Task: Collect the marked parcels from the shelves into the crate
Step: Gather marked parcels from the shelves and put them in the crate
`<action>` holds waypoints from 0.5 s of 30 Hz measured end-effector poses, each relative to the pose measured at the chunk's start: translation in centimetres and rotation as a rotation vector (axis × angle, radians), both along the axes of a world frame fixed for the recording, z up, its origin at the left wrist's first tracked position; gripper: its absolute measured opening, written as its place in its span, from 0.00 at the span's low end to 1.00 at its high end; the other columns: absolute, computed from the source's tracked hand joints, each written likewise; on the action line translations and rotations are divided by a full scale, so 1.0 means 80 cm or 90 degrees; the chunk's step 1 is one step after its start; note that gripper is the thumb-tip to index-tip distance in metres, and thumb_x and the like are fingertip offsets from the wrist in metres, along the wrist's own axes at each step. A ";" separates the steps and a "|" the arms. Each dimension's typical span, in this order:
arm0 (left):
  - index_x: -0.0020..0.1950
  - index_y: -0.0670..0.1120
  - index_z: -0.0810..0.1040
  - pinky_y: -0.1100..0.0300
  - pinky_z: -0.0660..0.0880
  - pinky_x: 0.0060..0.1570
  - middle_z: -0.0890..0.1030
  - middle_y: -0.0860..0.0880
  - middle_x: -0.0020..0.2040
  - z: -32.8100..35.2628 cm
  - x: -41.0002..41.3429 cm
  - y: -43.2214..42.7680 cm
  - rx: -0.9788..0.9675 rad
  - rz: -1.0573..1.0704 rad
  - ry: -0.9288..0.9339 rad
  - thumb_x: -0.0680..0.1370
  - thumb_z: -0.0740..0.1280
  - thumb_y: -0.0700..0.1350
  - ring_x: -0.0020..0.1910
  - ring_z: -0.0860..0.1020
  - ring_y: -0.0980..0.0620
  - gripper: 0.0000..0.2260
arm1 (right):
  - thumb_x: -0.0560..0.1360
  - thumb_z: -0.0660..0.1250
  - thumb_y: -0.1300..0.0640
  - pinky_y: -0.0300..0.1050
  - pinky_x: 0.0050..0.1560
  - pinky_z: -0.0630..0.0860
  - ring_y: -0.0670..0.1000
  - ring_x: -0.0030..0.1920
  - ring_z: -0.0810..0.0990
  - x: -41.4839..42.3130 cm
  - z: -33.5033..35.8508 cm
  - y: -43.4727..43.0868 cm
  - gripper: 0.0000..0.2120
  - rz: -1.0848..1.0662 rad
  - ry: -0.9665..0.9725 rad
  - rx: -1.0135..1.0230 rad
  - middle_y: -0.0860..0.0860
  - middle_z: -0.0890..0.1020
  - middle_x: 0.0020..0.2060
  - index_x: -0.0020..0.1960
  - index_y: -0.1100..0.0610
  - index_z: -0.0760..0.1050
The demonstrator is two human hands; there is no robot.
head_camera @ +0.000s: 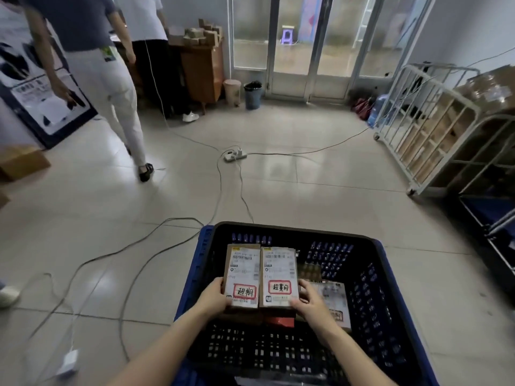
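Note:
A blue slotted crate [390,296] stands on the floor in front of me. Inside it, two brown cardboard parcels lie side by side, each with a white label and a red-framed handwritten mark. My left hand [213,298] grips the near left corner of the left parcel [242,270]. My right hand [310,303] grips the near right corner of the right parcel [278,270]. A third labelled parcel [334,302] lies lower in the crate to the right, partly hidden by my right hand. A red item [280,321] shows beneath the two parcels.
Cables and a power strip [235,156] trail across the tiled floor ahead and to my left. Two people [111,87] stand at the far left by a wooden cabinet [202,71]. Metal cage trolleys with boxes [434,126] line the right side. Glass doors are at the back.

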State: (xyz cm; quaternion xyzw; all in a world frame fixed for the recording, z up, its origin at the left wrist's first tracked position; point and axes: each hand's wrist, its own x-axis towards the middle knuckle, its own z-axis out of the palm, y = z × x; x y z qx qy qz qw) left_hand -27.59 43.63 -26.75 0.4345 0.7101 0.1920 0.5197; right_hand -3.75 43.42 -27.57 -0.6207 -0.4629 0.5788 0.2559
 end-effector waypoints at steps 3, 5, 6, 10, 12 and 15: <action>0.69 0.43 0.67 0.67 0.71 0.46 0.78 0.47 0.60 -0.031 0.006 0.028 -0.043 0.012 0.037 0.72 0.69 0.36 0.49 0.74 0.57 0.26 | 0.76 0.64 0.62 0.48 0.57 0.77 0.49 0.57 0.75 0.000 -0.034 0.035 0.28 0.025 -0.009 -0.049 0.48 0.74 0.58 0.73 0.54 0.58; 0.68 0.44 0.67 0.64 0.72 0.48 0.78 0.47 0.60 -0.046 0.009 0.043 -0.064 0.023 0.057 0.73 0.69 0.38 0.49 0.74 0.56 0.25 | 0.76 0.64 0.63 0.52 0.60 0.75 0.51 0.59 0.74 -0.002 -0.053 0.055 0.29 0.037 -0.020 -0.076 0.51 0.73 0.63 0.74 0.55 0.57; 0.68 0.44 0.67 0.62 0.73 0.50 0.78 0.47 0.60 -0.054 0.010 0.049 -0.071 0.030 0.065 0.73 0.69 0.39 0.50 0.75 0.55 0.24 | 0.76 0.64 0.62 0.53 0.61 0.75 0.52 0.60 0.74 -0.004 -0.062 0.064 0.29 0.043 -0.026 -0.085 0.52 0.71 0.66 0.74 0.55 0.57; 0.67 0.43 0.68 0.58 0.71 0.58 0.76 0.44 0.63 -0.078 0.014 0.073 -0.056 0.034 0.081 0.74 0.69 0.44 0.61 0.75 0.47 0.23 | 0.77 0.64 0.60 0.55 0.64 0.72 0.54 0.65 0.72 -0.009 -0.090 0.091 0.31 0.071 -0.040 -0.108 0.54 0.69 0.70 0.75 0.54 0.54; 0.67 0.43 0.68 0.57 0.70 0.59 0.76 0.44 0.64 -0.088 0.016 0.081 -0.046 0.036 0.091 0.75 0.68 0.44 0.63 0.75 0.46 0.22 | 0.77 0.65 0.59 0.54 0.65 0.71 0.54 0.67 0.70 -0.012 -0.098 0.100 0.31 0.079 -0.046 -0.102 0.54 0.68 0.70 0.75 0.54 0.54; 0.68 0.41 0.65 0.55 0.70 0.61 0.75 0.43 0.65 -0.098 0.016 0.088 -0.067 0.045 0.113 0.76 0.66 0.40 0.64 0.74 0.45 0.22 | 0.77 0.65 0.56 0.53 0.66 0.70 0.53 0.68 0.68 -0.018 -0.102 0.111 0.31 0.096 -0.056 -0.078 0.52 0.67 0.71 0.75 0.53 0.54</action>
